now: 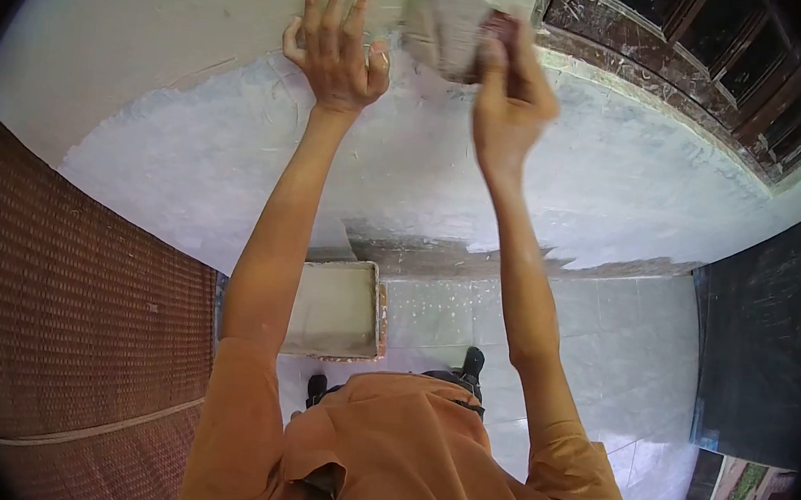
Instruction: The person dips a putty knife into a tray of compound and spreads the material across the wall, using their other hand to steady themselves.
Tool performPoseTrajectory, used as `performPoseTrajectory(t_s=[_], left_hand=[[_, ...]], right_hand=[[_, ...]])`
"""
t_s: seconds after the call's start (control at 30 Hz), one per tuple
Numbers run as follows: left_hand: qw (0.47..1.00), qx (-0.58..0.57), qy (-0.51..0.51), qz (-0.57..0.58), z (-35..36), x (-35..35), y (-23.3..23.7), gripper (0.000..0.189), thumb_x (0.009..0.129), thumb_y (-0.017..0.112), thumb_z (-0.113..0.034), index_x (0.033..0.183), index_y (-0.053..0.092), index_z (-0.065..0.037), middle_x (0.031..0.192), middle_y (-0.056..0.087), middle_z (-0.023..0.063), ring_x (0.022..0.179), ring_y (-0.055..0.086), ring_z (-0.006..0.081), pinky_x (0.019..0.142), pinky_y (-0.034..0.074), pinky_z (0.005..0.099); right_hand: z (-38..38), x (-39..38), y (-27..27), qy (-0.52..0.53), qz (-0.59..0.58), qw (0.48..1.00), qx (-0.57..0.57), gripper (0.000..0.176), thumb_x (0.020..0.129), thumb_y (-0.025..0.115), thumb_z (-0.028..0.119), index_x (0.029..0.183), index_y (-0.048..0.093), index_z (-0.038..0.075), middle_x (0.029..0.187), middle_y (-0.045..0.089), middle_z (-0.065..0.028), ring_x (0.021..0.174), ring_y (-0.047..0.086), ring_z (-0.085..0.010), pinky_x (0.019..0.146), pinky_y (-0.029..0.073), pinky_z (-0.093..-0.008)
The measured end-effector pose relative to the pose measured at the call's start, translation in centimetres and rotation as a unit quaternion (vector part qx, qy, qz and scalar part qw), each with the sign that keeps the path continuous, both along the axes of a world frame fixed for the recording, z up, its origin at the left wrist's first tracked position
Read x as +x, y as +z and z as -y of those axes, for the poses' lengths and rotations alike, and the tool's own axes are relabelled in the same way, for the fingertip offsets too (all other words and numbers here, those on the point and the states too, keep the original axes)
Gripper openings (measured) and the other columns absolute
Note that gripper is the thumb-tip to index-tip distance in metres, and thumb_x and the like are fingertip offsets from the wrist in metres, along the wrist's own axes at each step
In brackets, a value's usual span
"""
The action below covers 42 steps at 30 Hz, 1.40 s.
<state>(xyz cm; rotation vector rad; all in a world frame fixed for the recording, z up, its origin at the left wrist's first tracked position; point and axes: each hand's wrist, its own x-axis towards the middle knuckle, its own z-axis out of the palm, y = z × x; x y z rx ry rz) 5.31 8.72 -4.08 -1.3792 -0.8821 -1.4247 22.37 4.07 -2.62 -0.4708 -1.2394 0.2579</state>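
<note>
My left hand (335,59) is pressed against the wall with its fingers spread and nothing in it. To its right, my right hand (514,107) is wrapped round the dark red handle of a plastering trowel (448,35). The trowel's blade is coated with grey-beige paste and lies at the wall; whether it touches cannot be made out. Wet beige plaster (168,11) covers the upper wall around my left hand. Below it the wall (410,154) is whitish and patchy.
A tray of grey paste (377,310) stands on the tiled floor (604,337) by my feet. A wooden window frame (670,59) is at upper right. A woven mat (87,297) stands on the left, a dark panel (768,334) on the right.
</note>
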Motion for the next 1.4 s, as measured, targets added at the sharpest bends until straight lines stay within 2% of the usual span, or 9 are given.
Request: performPoseTrajectory(t_s=[0.17,0.27,0.37,0.4,0.6,0.8,1.0,1.2,1.4], left_hand=[[1.000,0.008,-0.018,0.015,-0.3,0.0,-0.2,0.047,0.089,0.036,-0.034,0.130,0.052,-0.017,0.137,0.050,0.0029,0.135,0.036,0.0266,0.100,0.019,0.0452],[1.000,0.003,-0.012,0.012,-0.2,0.0,-0.1,0.047,0.089,0.036,-0.034,0.130,0.052,-0.016,0.137,0.050,0.0025,0.135,0.036,0.0264,0.100,0.019,0.0452],[1.000,0.004,-0.023,0.013,-0.1,0.2,0.0,0.047,0.090,0.035,-0.035,0.131,0.052,-0.017,0.138,0.049,0.0020,0.135,0.036,0.0261,0.100,0.019,0.0453],[1.000,0.002,-0.024,0.016,-0.1,0.2,0.0,0.047,0.090,0.035,-0.035,0.131,0.052,-0.018,0.138,0.049,0.0017,0.135,0.036,0.0258,0.100,0.019,0.0453],[1.000,-0.004,0.002,0.012,-0.1,0.3,-0.1,0.047,0.090,0.035,-0.035,0.130,0.052,-0.017,0.138,0.049,0.0018,0.134,0.036,0.0268,0.100,0.019,0.0451],[1.000,-0.011,-0.008,0.028,0.1,0.3,0.0,0.048,0.090,0.035,-0.035,0.132,0.051,-0.019,0.139,0.048,0.0015,0.135,0.035,0.0264,0.100,0.018,0.0455],[1.000,-0.012,0.009,0.019,-0.1,0.4,-0.2,0.049,0.090,0.036,-0.034,0.133,0.049,-0.017,0.140,0.048,0.0015,0.135,0.035,0.0274,0.100,0.018,0.0458],[1.000,-0.005,-0.005,0.027,0.0,0.3,0.0,0.048,0.091,0.034,-0.034,0.132,0.051,-0.017,0.139,0.048,0.0023,0.135,0.035,0.0276,0.100,0.018,0.0458],[0.999,-0.003,0.008,0.035,0.0,0.5,-0.1,0.047,0.091,0.034,-0.034,0.131,0.051,-0.016,0.139,0.048,0.0036,0.134,0.037,0.0288,0.100,0.018,0.0449]], right_hand=[[-1.6,4.4,1.0,-0.095,-0.069,0.993,0.013,0.036,0.093,0.056,0.001,0.128,0.053,-0.004,0.116,0.063,-0.0144,0.095,0.064,-0.0167,0.082,0.052,-0.0267],[0.2,5.1,1.4,-0.018,-0.099,0.995,-0.020,0.035,0.093,0.055,0.000,0.128,0.054,-0.003,0.111,0.065,-0.0132,0.096,0.062,-0.0140,0.080,0.052,-0.0261],[-0.7,1.9,-1.5,-0.087,0.065,0.994,0.014,0.034,0.091,0.057,0.001,0.125,0.056,-0.003,0.112,0.066,-0.0156,0.099,0.062,-0.0143,0.083,0.050,-0.0257],[0.8,0.8,-1.4,0.031,0.023,0.998,-0.045,0.034,0.091,0.058,0.001,0.124,0.057,-0.003,0.114,0.065,-0.0183,0.104,0.062,-0.0165,0.087,0.048,-0.0261],[0.1,6.5,-1.6,-0.008,-0.168,0.983,-0.078,0.037,0.093,0.054,0.002,0.129,0.050,-0.006,0.121,0.061,-0.0165,0.102,0.062,-0.0193,0.086,0.051,-0.0296],[-0.5,1.1,-3.5,0.027,0.014,0.995,-0.090,0.038,0.092,0.059,0.003,0.129,0.052,-0.005,0.121,0.061,-0.0148,0.108,0.058,-0.0169,0.094,0.046,-0.0285],[-0.3,6.7,-2.6,-0.047,-0.129,0.990,-0.046,0.036,0.094,0.055,0.005,0.128,0.052,-0.004,0.114,0.064,-0.0138,0.090,0.064,-0.0167,0.068,0.058,-0.0310],[-1.3,0.6,-4.6,-0.035,0.007,0.997,-0.071,0.036,0.090,0.060,0.004,0.125,0.057,-0.003,0.114,0.065,-0.0167,0.097,0.063,-0.0178,0.082,0.050,-0.0272],[0.1,5.3,-1.2,-0.010,-0.171,0.983,-0.069,0.034,0.095,0.053,0.004,0.128,0.053,-0.005,0.118,0.062,-0.0145,0.098,0.063,-0.0159,0.072,0.054,-0.0274]])
